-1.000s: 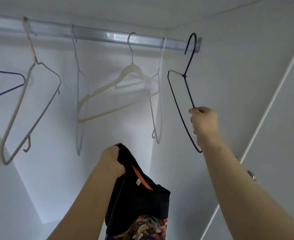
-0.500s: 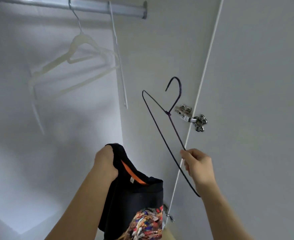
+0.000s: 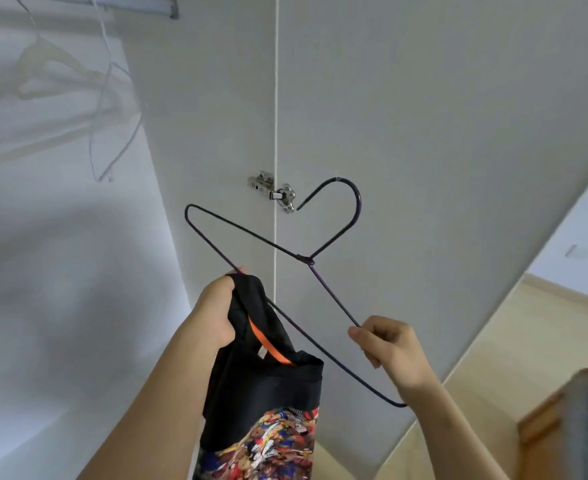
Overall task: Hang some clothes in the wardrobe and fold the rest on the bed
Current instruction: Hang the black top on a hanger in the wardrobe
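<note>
We are at the very start of hanging this garment: our right hand is pinched shut on the sloping arm of the dark wire hanger, which is off the rail and tilted in front of us, hook toward the upper right. Our left hand is clenched on the collar of the black T-shirt, an orange strip showing inside the neck and a busy colourful print lower down; the hanger's bottom wire runs up to this same hand and seems to pass into the bunched collar, though we cannot tell whether it is truly threaded through. By our reckoning the shirt is not yet on the hanger, so what is left is to work both shoulders on, hook it back on the rail, and then deal with whatever other clothes and folding remain, none of which is in view. Around us are plain white wardrobe panels, a metal hinge by the door edge, and several pale hangers blurred on the rail at upper left. A wooden floor shows at lower right; no bed is visible.
</note>
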Demonstrator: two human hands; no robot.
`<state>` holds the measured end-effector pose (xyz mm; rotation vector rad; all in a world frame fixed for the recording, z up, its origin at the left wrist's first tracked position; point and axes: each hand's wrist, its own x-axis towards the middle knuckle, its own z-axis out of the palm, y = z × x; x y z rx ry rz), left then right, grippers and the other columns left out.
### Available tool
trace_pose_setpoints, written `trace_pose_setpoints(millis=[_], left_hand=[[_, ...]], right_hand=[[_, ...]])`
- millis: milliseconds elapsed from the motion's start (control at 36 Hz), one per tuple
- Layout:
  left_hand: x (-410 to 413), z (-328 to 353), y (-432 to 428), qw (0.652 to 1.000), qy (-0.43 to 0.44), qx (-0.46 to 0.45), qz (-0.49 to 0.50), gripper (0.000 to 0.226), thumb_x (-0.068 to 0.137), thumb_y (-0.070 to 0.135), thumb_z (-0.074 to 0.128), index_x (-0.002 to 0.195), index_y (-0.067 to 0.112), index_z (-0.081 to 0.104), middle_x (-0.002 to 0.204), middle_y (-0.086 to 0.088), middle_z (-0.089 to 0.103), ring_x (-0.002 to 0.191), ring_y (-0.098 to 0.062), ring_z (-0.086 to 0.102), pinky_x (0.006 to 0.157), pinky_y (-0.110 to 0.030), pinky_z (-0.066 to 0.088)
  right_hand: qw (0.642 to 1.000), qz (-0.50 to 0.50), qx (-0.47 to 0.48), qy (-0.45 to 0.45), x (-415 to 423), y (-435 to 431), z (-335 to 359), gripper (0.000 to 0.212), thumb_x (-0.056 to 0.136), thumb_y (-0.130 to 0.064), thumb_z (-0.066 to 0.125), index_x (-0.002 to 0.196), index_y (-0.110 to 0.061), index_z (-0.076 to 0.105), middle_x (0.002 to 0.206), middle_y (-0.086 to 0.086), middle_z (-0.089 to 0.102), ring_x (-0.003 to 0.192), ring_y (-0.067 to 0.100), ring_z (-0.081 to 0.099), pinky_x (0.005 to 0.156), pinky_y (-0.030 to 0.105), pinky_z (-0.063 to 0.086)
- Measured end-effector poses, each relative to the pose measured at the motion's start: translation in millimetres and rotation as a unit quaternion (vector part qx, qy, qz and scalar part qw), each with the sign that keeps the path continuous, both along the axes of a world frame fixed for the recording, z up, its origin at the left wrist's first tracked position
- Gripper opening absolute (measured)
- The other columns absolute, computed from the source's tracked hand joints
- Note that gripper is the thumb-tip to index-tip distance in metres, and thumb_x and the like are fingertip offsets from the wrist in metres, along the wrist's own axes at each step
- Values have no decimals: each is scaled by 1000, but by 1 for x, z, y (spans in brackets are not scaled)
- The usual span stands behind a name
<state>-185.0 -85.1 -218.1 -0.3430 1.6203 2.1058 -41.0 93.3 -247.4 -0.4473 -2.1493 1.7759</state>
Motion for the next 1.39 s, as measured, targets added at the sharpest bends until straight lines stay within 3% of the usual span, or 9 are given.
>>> trace_pose_setpoints(millis=[167, 306, 694, 806, 889, 972, 1056, 1250, 1389], left_hand=[[53, -7, 2, 999, 8, 28, -45, 20, 88, 6, 51, 78, 15, 66, 65, -8, 60, 65, -25, 55, 61, -31, 46], [88, -5, 9, 997, 18, -53, -54, 20, 88, 3, 53, 73, 12, 64, 70, -10, 58, 67, -26, 54, 69, -32, 47], [75, -3, 4, 992, -44, -103, 54, 20, 86, 7, 43, 68, 5, 51, 73, -14, 52, 66, -28, 48, 62, -33, 42], [63, 0, 0, 991, -46, -114, 49, 1, 66, 7, 46, 66, 6, 47, 73, -11, 49, 66, -27, 46, 68, -34, 42], [51, -3, -6, 989, -48, -129, 48, 14, 53, 8, 45, 67, 7, 45, 74, -10, 46, 68, -27, 46, 71, -35, 41], [48, 4, -10, 981, -45, -175, 63, 4, 71, 5, 45, 67, 7, 46, 70, -10, 46, 65, -26, 45, 67, -31, 40], [30, -1, -16, 977, -29, -192, 83, 26, 86, 2, 38, 62, 12, 39, 66, -8, 38, 60, -21, 35, 57, -29, 30], [7, 1, -24, 966, 32, -231, 107, 29, 89, 2, 35, 61, 11, 39, 61, -7, 38, 55, -21, 34, 54, -26, 29], [6, 6, -30, 929, 115, -332, 113, 11, 91, 13, 34, 96, 6, 41, 68, -7, 38, 58, -19, 36, 53, -28, 29]], right_hand=[[999, -25, -21, -9, 38, 5, -9, 41, 84, -9, 65, 51, -11, 42, 45, 0, 40, 43, 10, 33, 48, 18, 30], [996, 8, -88, -1, 47, -9, -5, 30, 84, -5, 64, 58, -12, 51, 49, -2, 44, 46, 9, 38, 48, 20, 32], [986, -34, -162, 0, 67, 2, 1, 38, 93, -17, 55, 56, -8, 48, 42, -5, 27, 37, 7, 20, 38, 16, 17], [985, -16, -172, 14, 60, 2, 7, 39, 93, -16, 54, 55, -10, 46, 44, -5, 26, 39, 7, 18, 39, 15, 17], [987, 2, -160, 13, 56, 5, 9, 41, 93, -16, 54, 54, -11, 44, 45, -5, 25, 40, 8, 18, 40, 16, 16], [989, 28, -147, 4, 50, 6, 9, 49, 94, -17, 53, 46, -19, 42, 47, -5, 24, 41, 8, 18, 40, 17, 15], [991, 57, -123, -16, 44, 5, 9, 54, 95, -19, 52, 42, -21, 40, 49, -3, 22, 43, 10, 17, 41, 18, 16], [987, 132, -72, -57, 35, 5, 11, 40, 97, -22, 48, 59, -12, 40, 46, -5, 24, 40, 7, 18, 41, 17, 15], [984, 149, -8, -97, 32, 7, 13, 40, 96, -24, 51, 58, -12, 44, 44, -5, 28, 38, 5, 21, 40, 15, 18]])
